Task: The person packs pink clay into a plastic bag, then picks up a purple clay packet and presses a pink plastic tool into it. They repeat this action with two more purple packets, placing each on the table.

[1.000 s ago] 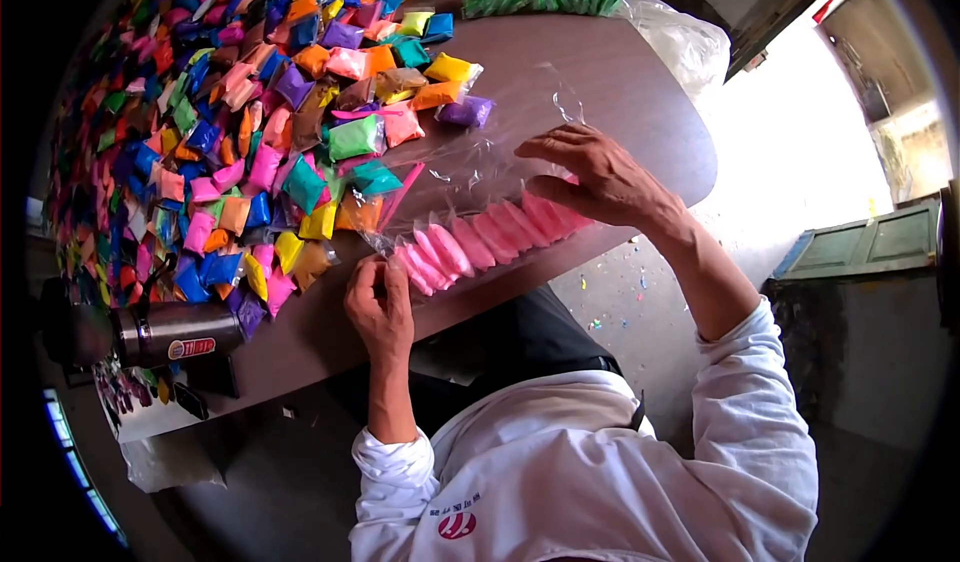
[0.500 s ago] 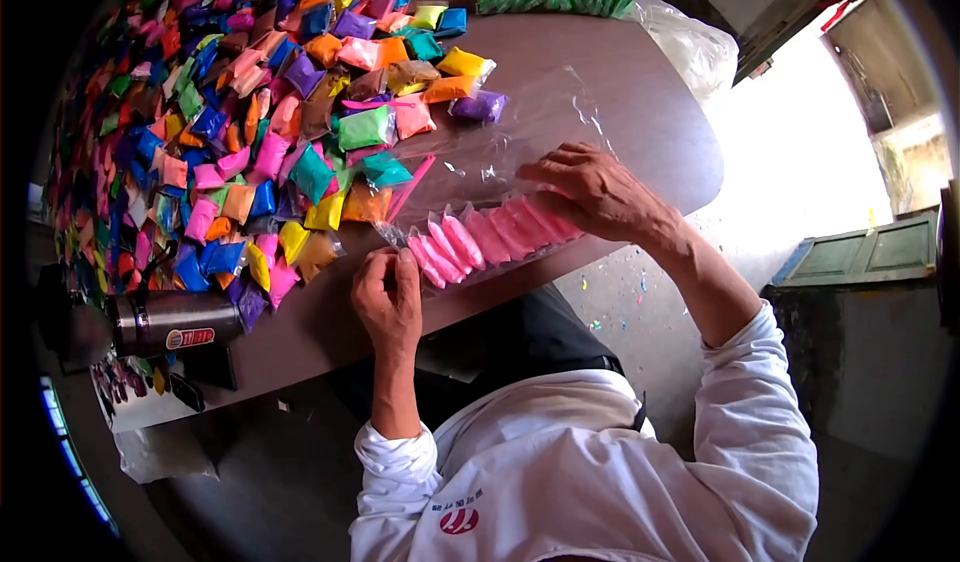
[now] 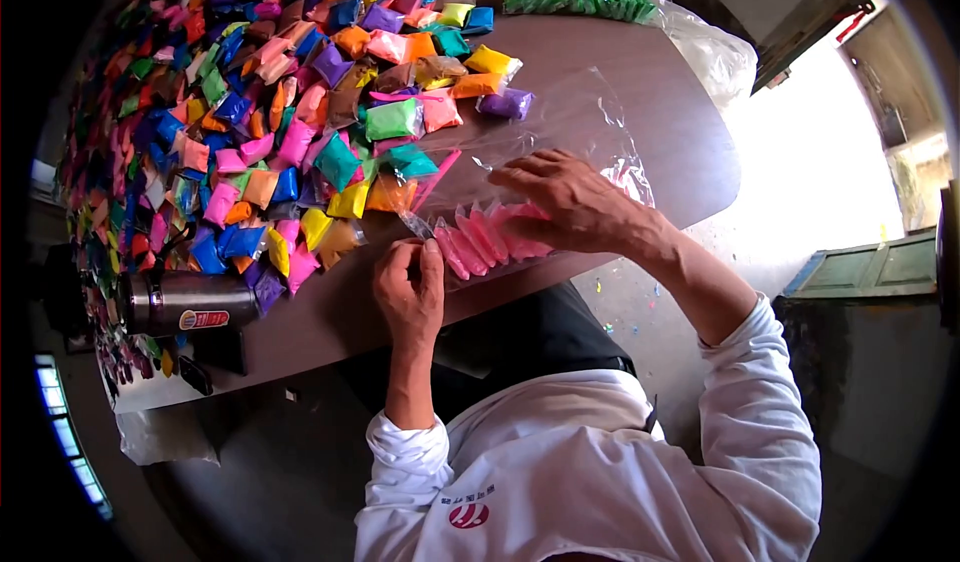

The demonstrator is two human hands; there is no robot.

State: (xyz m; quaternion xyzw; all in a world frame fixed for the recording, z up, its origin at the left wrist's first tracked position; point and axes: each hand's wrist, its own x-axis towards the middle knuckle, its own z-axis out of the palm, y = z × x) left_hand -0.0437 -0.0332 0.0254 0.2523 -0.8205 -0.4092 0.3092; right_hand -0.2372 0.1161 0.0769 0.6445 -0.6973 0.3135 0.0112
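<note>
1. Head view: left hand [image 3: 410, 287] pinches the left corner of the clear plastic bag [image 3: 585, 122], pink packets [image 3: 478, 239] rowed apparently inside, near the table [image 3: 660, 92] edge
2. Right hand [image 3: 575, 202] over the row, fingers apart
3. Looks like straightening; next move calls for a steady pinch
</note>
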